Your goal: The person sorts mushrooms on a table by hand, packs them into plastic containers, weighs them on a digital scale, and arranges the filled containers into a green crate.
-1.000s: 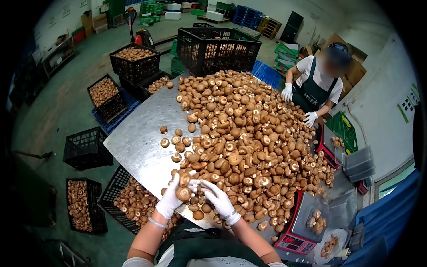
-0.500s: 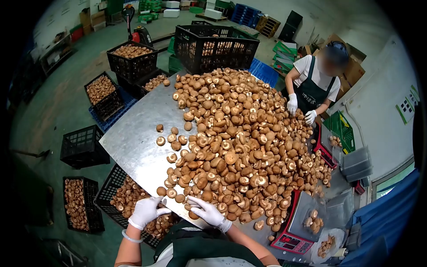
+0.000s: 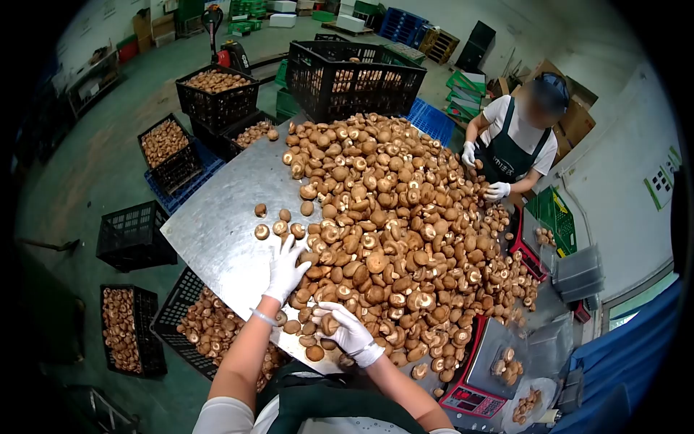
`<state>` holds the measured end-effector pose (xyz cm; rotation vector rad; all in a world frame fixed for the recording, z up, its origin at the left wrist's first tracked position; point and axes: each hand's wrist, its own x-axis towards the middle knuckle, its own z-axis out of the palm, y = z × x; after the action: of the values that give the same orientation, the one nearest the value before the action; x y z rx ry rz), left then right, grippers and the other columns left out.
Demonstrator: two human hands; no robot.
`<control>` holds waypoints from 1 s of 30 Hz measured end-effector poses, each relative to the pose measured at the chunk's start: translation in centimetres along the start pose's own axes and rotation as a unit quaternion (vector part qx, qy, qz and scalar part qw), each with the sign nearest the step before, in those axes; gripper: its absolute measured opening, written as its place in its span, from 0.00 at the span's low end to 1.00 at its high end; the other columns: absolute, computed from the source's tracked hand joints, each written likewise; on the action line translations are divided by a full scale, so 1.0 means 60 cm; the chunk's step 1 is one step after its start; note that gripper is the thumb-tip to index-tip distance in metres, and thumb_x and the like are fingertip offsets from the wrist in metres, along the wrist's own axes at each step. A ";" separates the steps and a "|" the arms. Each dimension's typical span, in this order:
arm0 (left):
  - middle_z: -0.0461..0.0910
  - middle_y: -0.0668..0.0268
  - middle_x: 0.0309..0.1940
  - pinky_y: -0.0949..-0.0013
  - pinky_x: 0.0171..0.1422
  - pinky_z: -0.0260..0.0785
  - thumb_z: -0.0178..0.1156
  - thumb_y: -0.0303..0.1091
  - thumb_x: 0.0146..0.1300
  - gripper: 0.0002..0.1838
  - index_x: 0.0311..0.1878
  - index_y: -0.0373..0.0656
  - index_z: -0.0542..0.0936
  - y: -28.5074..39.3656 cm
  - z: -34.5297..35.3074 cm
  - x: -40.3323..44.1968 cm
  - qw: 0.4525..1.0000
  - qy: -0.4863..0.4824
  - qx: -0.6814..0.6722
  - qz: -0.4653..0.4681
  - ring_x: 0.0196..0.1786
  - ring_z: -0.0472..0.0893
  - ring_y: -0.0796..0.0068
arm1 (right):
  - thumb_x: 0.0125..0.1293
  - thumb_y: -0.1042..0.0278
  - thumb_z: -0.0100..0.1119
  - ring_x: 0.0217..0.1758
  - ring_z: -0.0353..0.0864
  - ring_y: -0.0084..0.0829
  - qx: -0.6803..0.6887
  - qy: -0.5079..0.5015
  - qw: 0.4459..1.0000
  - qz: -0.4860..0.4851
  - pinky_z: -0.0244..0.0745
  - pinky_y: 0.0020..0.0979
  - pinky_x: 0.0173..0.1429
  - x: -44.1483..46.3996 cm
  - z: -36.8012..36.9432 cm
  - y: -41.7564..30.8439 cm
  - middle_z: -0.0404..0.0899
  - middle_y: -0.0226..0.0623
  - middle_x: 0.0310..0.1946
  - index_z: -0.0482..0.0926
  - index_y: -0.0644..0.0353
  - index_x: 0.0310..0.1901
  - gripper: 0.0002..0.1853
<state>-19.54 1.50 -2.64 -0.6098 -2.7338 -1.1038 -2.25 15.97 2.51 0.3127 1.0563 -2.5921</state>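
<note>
No words or numbers here are clear enough to read. The other worker, past the far right edge of the metal table [image 3: 224, 217], has pale writing on a dark green apron [image 3: 510, 148] — the letters are too small. The red scale [image 3: 471, 400] by the table's near right edge has tiny marks on its buttons — also too small. The wall sign [image 3: 661, 186] shows dark squares.
</note>
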 end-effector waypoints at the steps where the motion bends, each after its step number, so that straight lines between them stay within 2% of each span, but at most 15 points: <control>1: 0.69 0.56 0.65 0.51 0.73 0.53 0.67 0.39 0.54 0.20 0.49 0.43 0.81 -0.014 0.018 0.007 1.000 -0.029 -0.004 -0.009 0.70 0.61 0.46 | 0.74 0.60 0.47 0.55 0.78 0.34 0.005 0.007 1.000 -0.009 0.79 0.35 0.52 0.002 -0.010 -0.003 0.77 0.39 0.52 0.70 0.62 0.59 0.19; 4: 0.78 0.55 0.55 0.58 0.67 0.62 0.67 0.35 0.55 0.17 0.46 0.39 0.80 -0.022 0.024 0.010 0.984 0.058 -0.160 -0.054 0.62 0.72 0.55 | 0.74 0.57 0.46 0.52 0.80 0.34 -0.002 0.052 0.998 -0.020 0.80 0.36 0.51 0.002 -0.033 -0.020 0.79 0.37 0.48 0.75 0.62 0.54 0.18; 5: 0.80 0.59 0.50 0.64 0.61 0.65 0.65 0.39 0.61 0.17 0.48 0.38 0.80 -0.004 0.004 0.007 0.920 -0.004 -0.346 -0.186 0.54 0.76 0.66 | 0.75 0.57 0.46 0.52 0.80 0.34 -0.016 0.069 0.997 -0.023 0.80 0.36 0.50 0.001 -0.038 -0.023 0.79 0.37 0.47 0.75 0.62 0.54 0.18; 7: 0.80 0.64 0.48 0.70 0.57 0.67 0.59 0.43 0.67 0.18 0.51 0.38 0.78 0.030 -0.040 -0.007 0.787 -0.085 -0.542 -0.281 0.50 0.76 0.75 | 0.74 0.60 0.46 0.43 0.80 0.27 -0.101 0.086 0.987 -0.093 0.78 0.29 0.45 0.012 -0.029 -0.035 0.80 0.34 0.43 0.76 0.63 0.53 0.17; 8: 0.80 0.64 0.48 0.70 0.57 0.67 0.59 0.43 0.67 0.18 0.51 0.38 0.78 0.042 -0.054 -0.013 0.788 -0.090 -0.540 -0.283 0.50 0.76 0.75 | 0.74 0.62 0.48 0.41 0.79 0.24 -0.171 0.110 0.974 -0.097 0.77 0.27 0.44 0.019 -0.031 -0.040 0.80 0.34 0.41 0.76 0.63 0.53 0.16; 10: 0.80 0.65 0.47 0.73 0.56 0.67 0.55 0.45 0.70 0.19 0.53 0.38 0.77 0.059 -0.067 -0.019 0.692 -0.090 -0.626 -0.348 0.47 0.77 0.75 | 0.71 0.67 0.53 0.34 0.77 0.20 -0.246 0.131 0.957 -0.085 0.73 0.22 0.40 0.032 -0.012 -0.061 0.81 0.32 0.36 0.76 0.61 0.54 0.14; 11: 0.80 0.65 0.47 0.73 0.56 0.67 0.55 0.45 0.70 0.19 0.53 0.38 0.77 0.059 -0.057 -0.027 0.693 -0.092 -0.625 -0.348 0.47 0.77 0.75 | 0.66 0.67 0.60 0.41 0.79 0.26 -0.297 0.173 0.935 -0.087 0.74 0.26 0.48 0.042 0.005 -0.060 0.80 0.37 0.41 0.72 0.59 0.60 0.22; 13: 0.80 0.64 0.48 0.72 0.56 0.68 0.55 0.43 0.70 0.19 0.53 0.37 0.78 0.057 -0.032 -0.049 0.780 -0.119 -0.553 -0.269 0.48 0.77 0.76 | 0.59 0.66 0.66 0.52 0.78 0.34 -0.582 0.164 0.736 -0.303 0.72 0.31 0.57 0.056 0.045 -0.071 0.77 0.42 0.50 0.67 0.58 0.66 0.32; 14: 0.80 0.64 0.48 0.71 0.56 0.68 0.54 0.43 0.71 0.18 0.51 0.36 0.78 0.095 -0.044 -0.055 0.841 -0.135 -0.472 -0.226 0.49 0.77 0.75 | 0.57 0.62 0.67 0.56 0.76 0.45 -0.627 0.142 0.714 -0.276 0.70 0.37 0.61 0.060 0.046 -0.070 0.73 0.47 0.54 0.63 0.52 0.69 0.38; 15: 0.81 0.64 0.43 0.70 0.54 0.69 0.53 0.40 0.71 0.16 0.44 0.35 0.80 0.104 -0.034 -0.063 0.878 -0.135 -0.422 -0.180 0.47 0.77 0.75 | 0.57 0.64 0.67 0.56 0.77 0.42 -0.643 0.154 0.704 -0.259 0.71 0.34 0.61 0.066 0.037 -0.063 0.75 0.46 0.53 0.66 0.53 0.67 0.35; 18: 0.79 0.60 0.34 0.68 0.50 0.69 0.55 0.35 0.69 0.12 0.36 0.36 0.80 0.080 -0.020 -0.027 0.911 -0.074 -0.388 -0.122 0.42 0.77 0.70 | 0.60 0.64 0.67 0.53 0.78 0.30 -0.455 0.137 0.852 -0.220 0.71 0.28 0.60 0.065 0.012 -0.074 0.79 0.37 0.52 0.70 0.58 0.62 0.29; 21: 0.79 0.56 0.43 0.63 0.53 0.69 0.60 0.29 0.61 0.11 0.47 0.39 0.79 0.056 0.006 0.026 0.969 0.042 -0.237 -0.054 0.45 0.78 0.58 | 0.71 0.62 0.53 0.43 0.78 0.21 -0.238 0.053 0.968 -0.050 0.73 0.23 0.51 0.047 -0.030 -0.081 0.81 0.39 0.46 0.67 0.60 0.64 0.22; 23: 0.76 0.55 0.50 0.59 0.60 0.67 0.64 0.32 0.56 0.24 0.57 0.42 0.75 0.048 0.027 0.059 0.989 0.053 -0.135 -0.002 0.54 0.74 0.54 | 0.74 0.46 0.45 0.35 0.78 0.22 -0.235 0.010 0.965 -0.116 0.74 0.22 0.43 0.036 -0.029 -0.076 0.81 0.40 0.42 0.66 0.62 0.64 0.29; 26: 0.74 0.57 0.53 0.57 0.58 0.68 0.68 0.40 0.52 0.33 0.62 0.45 0.72 0.066 0.041 0.092 1.000 -0.005 0.018 0.006 0.56 0.73 0.54 | 0.74 0.39 0.37 0.36 0.77 0.23 -0.140 0.023 0.988 -0.061 0.73 0.23 0.44 0.020 -0.045 -0.059 0.80 0.41 0.43 0.65 0.63 0.65 0.34; 30: 0.74 0.57 0.47 0.59 0.54 0.69 0.68 0.34 0.49 0.24 0.52 0.42 0.75 0.050 0.054 0.112 0.999 -0.012 -0.051 0.003 0.51 0.75 0.53 | 0.74 0.39 0.35 0.41 0.77 0.25 -0.072 0.028 0.996 -0.038 0.74 0.26 0.46 0.010 -0.056 -0.049 0.79 0.40 0.46 0.65 0.62 0.66 0.34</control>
<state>-24.30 7.82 -1.26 -0.6476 -2.7083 -1.2485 -3.63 20.23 1.83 0.3185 1.2904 -2.5697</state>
